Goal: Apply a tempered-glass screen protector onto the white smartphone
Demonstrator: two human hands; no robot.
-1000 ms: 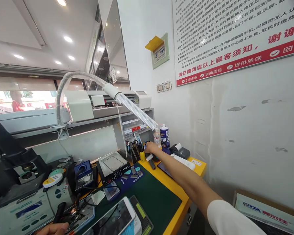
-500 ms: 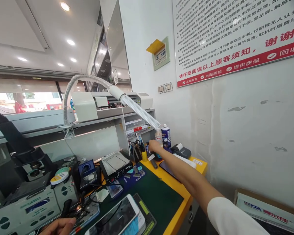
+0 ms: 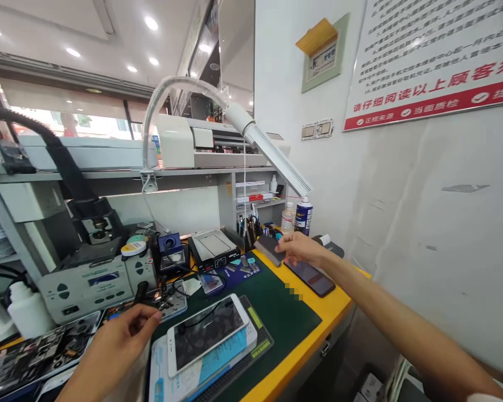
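My right hand (image 3: pixel 300 249) is stretched out over the far end of the yellow bench (image 3: pixel 318 312) and is closed on a flat dark grey block (image 3: pixel 269 249), held above the bench. A dark phone (image 3: pixel 311 275) lies just beneath that hand. My left hand (image 3: pixel 118 341) rests low at the near left with its fingers curled loosely, touching an opened phone board (image 3: pixel 167 301) and holding nothing that I can see. A white phone (image 3: pixel 207 333) lies face up on a card and grid mat between my hands, on the green mat (image 3: pixel 276 318).
A white gooseneck lamp (image 3: pixel 268 153) hangs over the bench. A small hot plate (image 3: pixel 213 248), a blue soldering stand (image 3: pixel 170 248) and a grey station (image 3: pixel 88 282) sit at the back. Bottles (image 3: pixel 304 215) and a tool holder (image 3: pixel 248 230) stand near the white wall.
My right hand has drawn back from the tool holder by the bottles, now carrying the dark grey block. The view swung left and down; my left hand has come further into view.
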